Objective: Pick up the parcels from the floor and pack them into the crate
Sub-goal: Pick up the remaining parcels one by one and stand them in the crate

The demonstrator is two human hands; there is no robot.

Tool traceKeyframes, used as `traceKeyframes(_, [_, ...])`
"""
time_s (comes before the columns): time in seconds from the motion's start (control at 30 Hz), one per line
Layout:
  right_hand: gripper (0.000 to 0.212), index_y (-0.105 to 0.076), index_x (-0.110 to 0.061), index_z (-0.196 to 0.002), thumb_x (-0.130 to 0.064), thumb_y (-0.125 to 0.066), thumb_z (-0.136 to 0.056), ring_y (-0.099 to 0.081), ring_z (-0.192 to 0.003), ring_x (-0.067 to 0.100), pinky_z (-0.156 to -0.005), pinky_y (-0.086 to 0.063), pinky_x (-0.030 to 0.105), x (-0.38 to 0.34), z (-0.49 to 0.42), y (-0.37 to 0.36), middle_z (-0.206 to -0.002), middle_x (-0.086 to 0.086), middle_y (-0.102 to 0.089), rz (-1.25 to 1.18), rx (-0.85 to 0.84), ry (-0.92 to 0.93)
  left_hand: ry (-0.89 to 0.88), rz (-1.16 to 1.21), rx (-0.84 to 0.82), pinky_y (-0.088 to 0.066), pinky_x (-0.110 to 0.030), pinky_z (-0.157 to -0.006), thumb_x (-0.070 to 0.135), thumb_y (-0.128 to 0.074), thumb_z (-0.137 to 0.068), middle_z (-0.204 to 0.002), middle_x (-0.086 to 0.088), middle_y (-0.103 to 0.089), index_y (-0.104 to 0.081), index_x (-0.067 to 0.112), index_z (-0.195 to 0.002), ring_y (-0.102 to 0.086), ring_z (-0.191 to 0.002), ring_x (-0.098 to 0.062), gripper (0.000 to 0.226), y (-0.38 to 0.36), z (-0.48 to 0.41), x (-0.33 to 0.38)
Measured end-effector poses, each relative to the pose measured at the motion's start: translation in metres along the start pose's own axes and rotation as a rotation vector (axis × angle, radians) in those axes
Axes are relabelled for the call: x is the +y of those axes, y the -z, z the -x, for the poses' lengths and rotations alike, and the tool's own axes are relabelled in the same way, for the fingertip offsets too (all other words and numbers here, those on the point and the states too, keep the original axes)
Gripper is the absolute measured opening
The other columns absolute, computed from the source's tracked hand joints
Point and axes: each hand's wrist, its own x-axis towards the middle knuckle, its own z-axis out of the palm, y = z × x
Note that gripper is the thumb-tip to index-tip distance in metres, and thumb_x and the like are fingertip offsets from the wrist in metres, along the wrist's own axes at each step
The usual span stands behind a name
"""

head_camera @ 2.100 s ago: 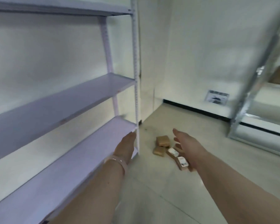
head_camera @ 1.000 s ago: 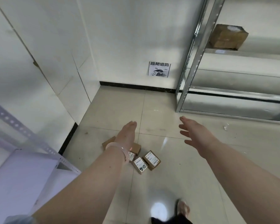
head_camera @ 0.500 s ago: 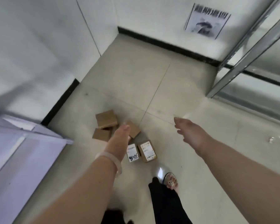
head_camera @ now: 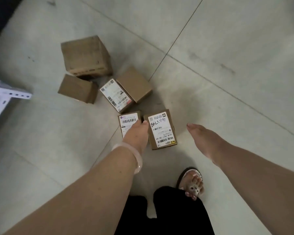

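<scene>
Tiled floor (head_camera: 210, 82), left hand (head_camera: 137, 133) half-covering labelled parcel (head_camera: 128, 120)

Parcels (head_camera: 85, 55): plain brown cardboard. Labels (head_camera: 161, 129): white, black barcodes; one with black handwriting, one with a red patch. Floor (head_camera: 227, 48): pale grey tiles, dark joints. Bracelet (head_camera: 137, 160): milky pink. Trousers (head_camera: 168, 216): black. Sandal (head_camera: 192, 182): pale strap, tan charm. Shelf (head_camera: 0, 99): white.

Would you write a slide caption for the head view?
Left hand over a labelled parcel among several on the floor; right hand open.
</scene>
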Motion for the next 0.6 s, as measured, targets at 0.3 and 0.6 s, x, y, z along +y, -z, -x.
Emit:
traceKeyframes(0.3, [0.051, -0.038, -0.038, -0.144, -0.055, -0.025, -0.097, -0.047, -0.129, 0.022, -0.102, -0.024, 0.029, 0.041, -0.113, -0.066, -0.141, -0.001, -0.053, -0.247, 0.004, -0.033, 0.135, 0.204, 0.089, -0.038, -0.030, -0.099, 0.019, -0.037, -0.099, -0.133, -0.011, -0.054, -0.049, 0.011, -0.128, -0.051, -0.119, -0.029, 0.033, -0.064, -0.086, -0.048])
traceKeyframes(0.6, [0.046, -0.066, -0.034, -0.096, -0.062, -0.030, -0.093, -0.062, -0.097, 0.018, -0.106, -0.038, 0.048, 0.040, -0.108, -0.061, -0.092, -0.007, -0.068, -0.395, 0.027, -0.084, 0.100, 0.215, -0.040, -0.038, -0.046, -0.108, 0.007, -0.040, -0.097, -0.138, -0.025, -0.049, -0.043, -0.003, -0.135, -0.046, -0.129, -0.039, 0.039, -0.059, -0.067, -0.026])
